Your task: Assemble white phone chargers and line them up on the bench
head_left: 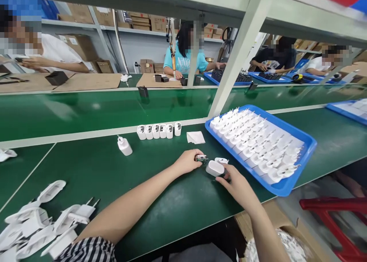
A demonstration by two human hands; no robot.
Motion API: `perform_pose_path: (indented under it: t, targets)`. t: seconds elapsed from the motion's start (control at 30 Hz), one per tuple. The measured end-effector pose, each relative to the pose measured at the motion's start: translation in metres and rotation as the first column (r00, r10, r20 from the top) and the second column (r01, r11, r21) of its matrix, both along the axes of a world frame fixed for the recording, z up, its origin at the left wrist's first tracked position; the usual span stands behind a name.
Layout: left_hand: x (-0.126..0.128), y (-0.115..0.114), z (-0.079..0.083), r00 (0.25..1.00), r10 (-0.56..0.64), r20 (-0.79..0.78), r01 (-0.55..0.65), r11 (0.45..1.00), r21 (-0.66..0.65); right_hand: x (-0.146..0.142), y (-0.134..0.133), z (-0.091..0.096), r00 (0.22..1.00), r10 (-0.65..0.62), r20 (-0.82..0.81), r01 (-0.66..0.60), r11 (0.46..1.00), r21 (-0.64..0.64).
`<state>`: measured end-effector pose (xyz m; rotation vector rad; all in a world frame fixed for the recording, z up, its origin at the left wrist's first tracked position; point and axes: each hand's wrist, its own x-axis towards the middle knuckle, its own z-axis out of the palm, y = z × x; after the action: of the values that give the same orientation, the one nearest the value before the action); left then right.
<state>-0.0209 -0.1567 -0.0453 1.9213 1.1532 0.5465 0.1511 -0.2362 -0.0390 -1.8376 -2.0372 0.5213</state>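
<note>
**Two bare hands fitting a small circuit board to a white charger shell on a green tabletop**

Seen from the person's own head, both forearms reach forward over a smooth, dark green tabletop (114, 170). The left hand (187, 161) is curled nearly closed, its fingertips pinching a small green circuit board (202, 158) with tiny metal parts on it. The right hand (236, 183) is partly closed around a white plastic charger shell (215, 168), a rounded, glossy block held at the thumb and fingers. Board and shell sit just beside each other, low over the tabletop near its front edge. A second small white piece (221, 160) lies just behind the shell.

To the right, touching distance from the hands, a shallow blue plastic tray (286, 187) holds tight rows of white plug parts with metal pins. Behind the hands, a row of six white charger housings (158, 131) stands upright, side by side. A folded white cloth (195, 137) lies flat between that row and the tray. Left of the row, a single white charger (124, 145) lies tilted. At the near left corner, a loose pile of white plug shells (37, 223) with two round pins lies heaped.

A pale metal post (241, 51) slants up from the tabletop. Beyond it, other people sit at a far bench with cardboard mats and blue trays.
</note>
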Motion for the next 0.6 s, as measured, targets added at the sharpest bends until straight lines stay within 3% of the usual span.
perform_pose_path:
  t: [0.13, 0.23, 0.3, 0.43, 0.6]
  targets:
    - [-0.005, 0.006, 0.003, 0.990, 0.039, 0.133, -0.027, 0.995, -0.093, -0.009, 0.006, -0.010, 0.992, 0.063, -0.114, -0.060, 0.998, 0.029]
    - [-0.009, 0.006, 0.016, 0.951, 0.076, 0.299, -0.015, 0.980, -0.200, -0.010, 0.006, -0.011, 0.976, 0.024, -0.218, -0.016, 0.999, 0.038]
    - [-0.011, 0.001, 0.027, 0.938, 0.107, 0.329, -0.040, 0.978, -0.204, -0.010, 0.005, -0.008, 0.938, -0.008, -0.346, 0.035, 0.997, 0.071]
    - [-0.008, -0.020, 0.044, 0.965, 0.127, 0.228, -0.145, 0.987, 0.063, -0.020, 0.004, 0.007, 0.779, 0.034, -0.627, 0.058, 0.990, 0.125]
    - [0.003, -0.045, 0.043, 0.977, 0.137, 0.161, -0.188, 0.912, 0.365, -0.041, 0.003, 0.014, 0.540, 0.029, -0.841, 0.072, 0.994, 0.080]
